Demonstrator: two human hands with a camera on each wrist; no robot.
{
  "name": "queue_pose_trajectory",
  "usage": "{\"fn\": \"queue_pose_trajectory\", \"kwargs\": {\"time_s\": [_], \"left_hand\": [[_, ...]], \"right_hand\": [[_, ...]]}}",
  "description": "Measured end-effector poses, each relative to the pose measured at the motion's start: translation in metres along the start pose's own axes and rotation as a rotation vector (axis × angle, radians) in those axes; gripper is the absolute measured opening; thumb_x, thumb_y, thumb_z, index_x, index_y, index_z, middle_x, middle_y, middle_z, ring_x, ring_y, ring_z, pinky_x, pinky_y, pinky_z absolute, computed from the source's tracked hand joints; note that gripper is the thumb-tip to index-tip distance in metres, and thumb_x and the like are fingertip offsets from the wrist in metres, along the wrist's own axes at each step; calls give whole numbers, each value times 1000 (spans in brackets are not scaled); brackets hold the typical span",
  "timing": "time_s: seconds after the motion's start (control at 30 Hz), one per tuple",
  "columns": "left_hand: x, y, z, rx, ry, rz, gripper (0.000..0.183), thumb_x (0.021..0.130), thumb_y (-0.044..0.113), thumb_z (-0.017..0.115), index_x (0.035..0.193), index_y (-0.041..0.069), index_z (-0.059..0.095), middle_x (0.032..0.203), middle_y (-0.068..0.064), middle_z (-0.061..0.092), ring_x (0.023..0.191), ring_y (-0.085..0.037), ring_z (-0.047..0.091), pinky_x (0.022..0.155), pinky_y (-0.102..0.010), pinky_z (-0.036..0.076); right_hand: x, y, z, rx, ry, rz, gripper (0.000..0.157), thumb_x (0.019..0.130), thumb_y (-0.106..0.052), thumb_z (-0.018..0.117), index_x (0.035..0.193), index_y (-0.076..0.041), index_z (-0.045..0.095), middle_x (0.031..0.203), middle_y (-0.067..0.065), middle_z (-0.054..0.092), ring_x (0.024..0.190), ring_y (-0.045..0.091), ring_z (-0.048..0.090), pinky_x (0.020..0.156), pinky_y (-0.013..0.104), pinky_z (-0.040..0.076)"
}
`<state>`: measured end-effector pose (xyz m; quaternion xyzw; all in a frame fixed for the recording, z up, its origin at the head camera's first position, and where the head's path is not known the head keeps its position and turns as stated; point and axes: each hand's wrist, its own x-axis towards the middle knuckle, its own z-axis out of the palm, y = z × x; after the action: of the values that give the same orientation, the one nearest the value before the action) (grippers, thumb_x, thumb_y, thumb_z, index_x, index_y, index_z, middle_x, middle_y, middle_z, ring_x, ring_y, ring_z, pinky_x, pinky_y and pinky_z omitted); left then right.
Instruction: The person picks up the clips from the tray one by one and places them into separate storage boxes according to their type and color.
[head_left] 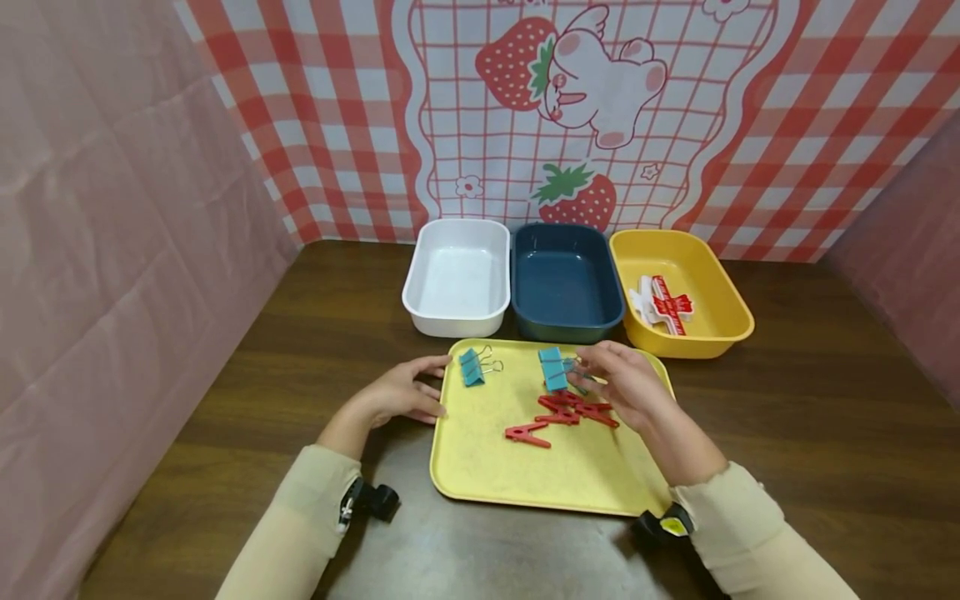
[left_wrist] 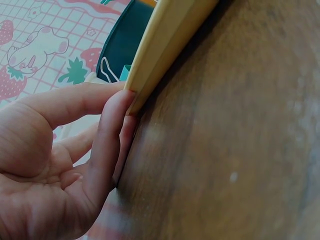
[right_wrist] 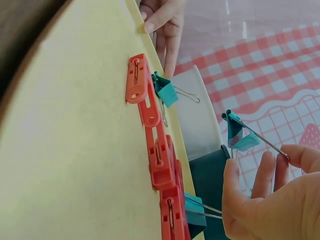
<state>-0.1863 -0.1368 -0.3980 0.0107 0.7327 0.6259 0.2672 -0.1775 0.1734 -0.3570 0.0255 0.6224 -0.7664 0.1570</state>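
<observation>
My right hand (head_left: 630,385) pinches a teal binder clip (right_wrist: 241,134) by its wire handles, held above the yellow tray (head_left: 495,475). Under that hand, a second teal binder clip (right_wrist: 196,218) lies on the tray, mostly hidden in the head view. A third teal binder clip (head_left: 472,367) rests at the tray's far left corner. Several red clothespins (head_left: 558,410) are bunched right of the middle, and another red clothespin (head_left: 528,434) lies closer to me. With relaxed fingers, my left hand (head_left: 405,392) touches the tray's left rim.
Behind the tray stand a white bin (head_left: 457,325), a dark blue bin (head_left: 567,329) and a yellow bin (head_left: 697,346), side by side. Red and white clips (head_left: 663,306) lie in the yellow bin. A checked cloth (head_left: 345,125) hangs behind the brown table (head_left: 825,400).
</observation>
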Motion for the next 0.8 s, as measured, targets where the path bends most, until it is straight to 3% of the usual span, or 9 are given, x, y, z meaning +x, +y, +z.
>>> {"fn": "queue_pose_trajectory", "kwargs": {"time_s": [0.8], "left_hand": [[2,0,-1,-12,-9,4,78,75,-20,63,143,6,33,134,-19,35,95,-25,59,70,-37,58]], "right_hand": [[22,-6,25,65,64,3,28,92,-10,58,64,-11,57,74,2,58,75,15,56,96,45,43]]}}
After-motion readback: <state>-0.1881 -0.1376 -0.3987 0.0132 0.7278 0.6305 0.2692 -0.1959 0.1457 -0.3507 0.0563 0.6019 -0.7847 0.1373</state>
